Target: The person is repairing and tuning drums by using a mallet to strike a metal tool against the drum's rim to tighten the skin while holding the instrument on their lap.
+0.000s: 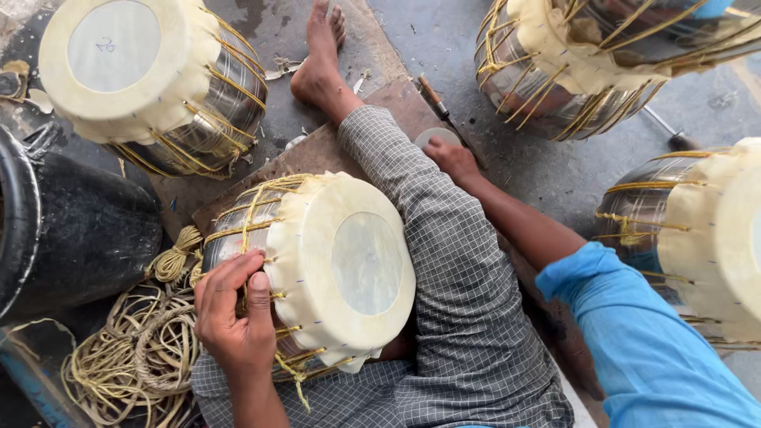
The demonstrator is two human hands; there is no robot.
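Left hand (234, 313) clamped on the drum (333, 265) lacing at nine o'clock; right hand (450, 157) – fingers together – rests beside a disc (437, 135) at one o'clock.

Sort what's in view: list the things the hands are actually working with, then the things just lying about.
In hand:
left hand gripping the lap drum by its yellow lacing
right hand at the small pale disc

Lying about:
cord coil
three other laced drums
black tub
wooden-handled tool
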